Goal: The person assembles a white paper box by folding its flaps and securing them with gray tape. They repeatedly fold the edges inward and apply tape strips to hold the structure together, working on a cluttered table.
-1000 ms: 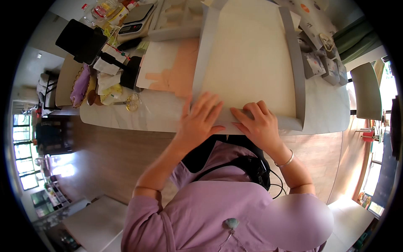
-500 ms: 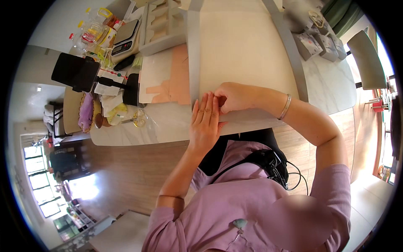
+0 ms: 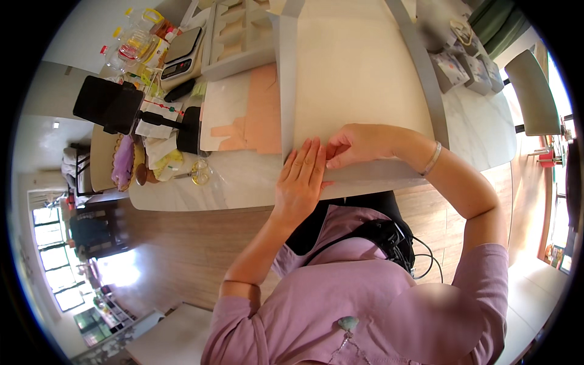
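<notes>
A large shallow cardboard box (image 3: pixel 362 79), cream inside with grey walls, lies at the table's near edge. My left hand (image 3: pixel 299 176) is laid flat against its near left corner, fingers straight and side by side. Just right of it, my right hand (image 3: pixel 353 146) is bent inward at the wrist. Its fingers are curled and its thumb is lowered at the box's near wall (image 3: pixel 365 170), close to the corner. The exact contact under the right fingertips is partly hidden.
Left of the box are a peach-and-white cardboard sheet (image 3: pixel 243 115), a grey compartment tray (image 3: pixel 243 61), a kitchen scale (image 3: pixel 182 55), a black phone stand (image 3: pixel 109 104) and scissors (image 3: pixel 199 173). Small grey boxes (image 3: pixel 471 70) stand at the right.
Both hands and the box have shifted slightly right in view. My right hand has slid a little away from the left, its fingers a bit looser than before.
</notes>
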The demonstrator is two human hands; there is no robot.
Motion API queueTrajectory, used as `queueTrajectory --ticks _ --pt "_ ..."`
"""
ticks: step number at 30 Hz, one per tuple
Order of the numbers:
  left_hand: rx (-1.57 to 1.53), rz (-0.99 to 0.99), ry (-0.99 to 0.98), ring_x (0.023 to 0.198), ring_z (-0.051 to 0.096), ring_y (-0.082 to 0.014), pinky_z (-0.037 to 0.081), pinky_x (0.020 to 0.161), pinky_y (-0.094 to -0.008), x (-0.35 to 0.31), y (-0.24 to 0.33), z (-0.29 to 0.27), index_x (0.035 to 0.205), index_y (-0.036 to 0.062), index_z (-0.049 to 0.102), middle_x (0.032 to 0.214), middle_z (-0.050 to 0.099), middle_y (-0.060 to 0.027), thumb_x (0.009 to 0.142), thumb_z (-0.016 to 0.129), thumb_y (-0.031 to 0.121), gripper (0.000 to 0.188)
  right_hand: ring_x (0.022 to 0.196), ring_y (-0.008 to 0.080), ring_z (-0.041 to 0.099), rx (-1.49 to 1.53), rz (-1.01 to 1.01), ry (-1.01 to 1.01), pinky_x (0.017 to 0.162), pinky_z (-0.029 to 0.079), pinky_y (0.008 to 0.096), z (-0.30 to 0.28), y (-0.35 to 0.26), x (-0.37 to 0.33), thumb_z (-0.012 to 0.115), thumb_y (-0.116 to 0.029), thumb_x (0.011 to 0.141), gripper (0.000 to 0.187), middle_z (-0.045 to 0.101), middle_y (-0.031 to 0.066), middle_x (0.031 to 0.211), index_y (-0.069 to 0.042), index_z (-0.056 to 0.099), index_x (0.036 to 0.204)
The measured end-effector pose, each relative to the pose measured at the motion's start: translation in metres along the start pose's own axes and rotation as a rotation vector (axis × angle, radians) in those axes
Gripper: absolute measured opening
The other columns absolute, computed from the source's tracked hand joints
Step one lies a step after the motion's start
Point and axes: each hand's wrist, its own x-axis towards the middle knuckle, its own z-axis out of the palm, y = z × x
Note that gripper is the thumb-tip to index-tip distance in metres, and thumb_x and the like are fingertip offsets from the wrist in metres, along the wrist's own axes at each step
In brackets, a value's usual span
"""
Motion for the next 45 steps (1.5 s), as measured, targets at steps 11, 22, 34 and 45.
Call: queueTrajectory --ticks 11,22,34,45 --pt "0.139 0.032 -0.009 0.111 0.056 -0.0266 0.049 0.1 -0.044 -0.003 0.006 -0.003 0.134 0.0014 0.067 0.115 0.058 -0.0089 0.087 0.074 0.033 0.057 0.081 0.0335 0.069 -0.296 -0.1 0.203 0.075 0.052 0.0421 0.019 0.008 0.006 0.064 -0.008 0.089 0.015 0.072 0.0202 0.087 0.0 0.073 0.098" --pt "-0.018 0.184 0.124 0.099 0.071 -0.0269 0.058 0.086 -0.0393 -0.009 -0.006 -0.004 0.111 -0.0007 0.074 0.105 0.072 -0.0095 0.08 0.079 0.011 0.033 0.083 0.0373 0.071 -0.375 -0.079 0.384 0.075 0.055 0.0463 0.042 0.018 0.005 0.064 -0.012 0.086 0.014 0.074 0.0176 0.086 -0.004 0.074 0.091" --pt "0.237 0.123 0.111 0.102 0.068 -0.0147 0.029 0.116 -0.0483 -0.015 -0.022 -0.027 0.11 0.0103 0.075 0.106 0.073 0.0027 0.082 0.078 0.015 0.029 0.085 0.0375 0.072 -0.336 -0.107 0.425 0.078 0.056 0.045 0.039 0.018 0.004 0.065 -0.014 0.085 0.017 0.074 0.019 0.087 -0.004 0.077 0.091" --pt "0.27 0.157 0.145 0.103 0.067 -0.0139 0.035 0.114 -0.0539 -0.013 -0.026 -0.027 0.108 0.0124 0.077 0.104 0.073 0.0036 0.086 0.081 0.033 0.03 0.084 0.0236 0.07 -0.165 -0.122 0.178 0.076 0.054 0.0376 0.028 0.003 0.047 0.073 -0.017 0.09 0.019 0.075 0.0127 0.089 0.0 0.076 0.097"
